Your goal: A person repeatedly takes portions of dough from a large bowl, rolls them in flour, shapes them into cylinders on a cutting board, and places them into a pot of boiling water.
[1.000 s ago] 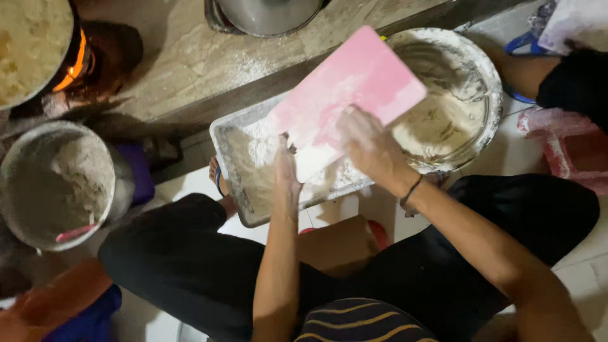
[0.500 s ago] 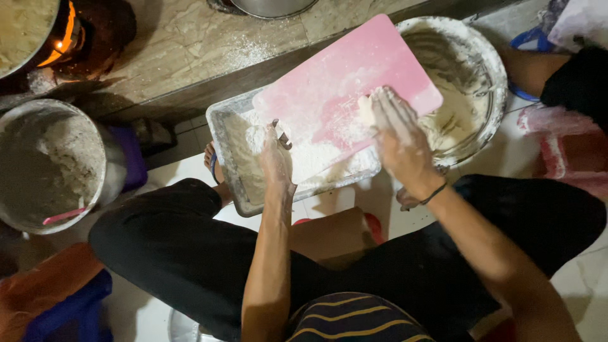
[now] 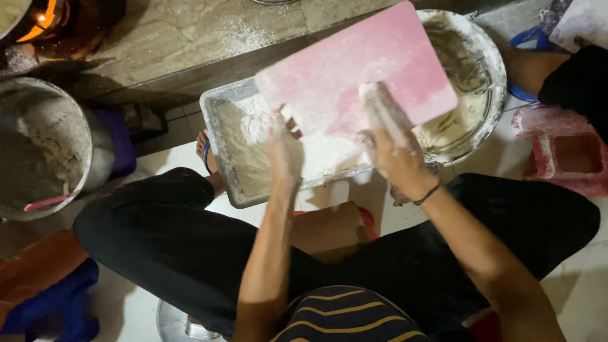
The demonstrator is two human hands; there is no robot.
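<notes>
You wear black trousers [image 3: 158, 240], a dark yellow-striped top [image 3: 342, 320], and a thin black wristband [image 3: 426, 194]; flour dusts each hand.

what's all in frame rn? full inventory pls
cutting board: 1, pink, floured, propped over the tray and bowl
tray: 1, metal, rectangular, floured, centre
bowl: 1, metal, dough-smeared, upper right
pot: 1, metal, batter-coated, left, pink scraper inside
fire: 1, orange, top left corner
ledge: 1, tan stone, flour dusted, top
stool: 1, pink plastic, right
other person's leg: 1, upper right
left hand: floured, on the board's lower edge
right hand: floured, flat on the board
</notes>
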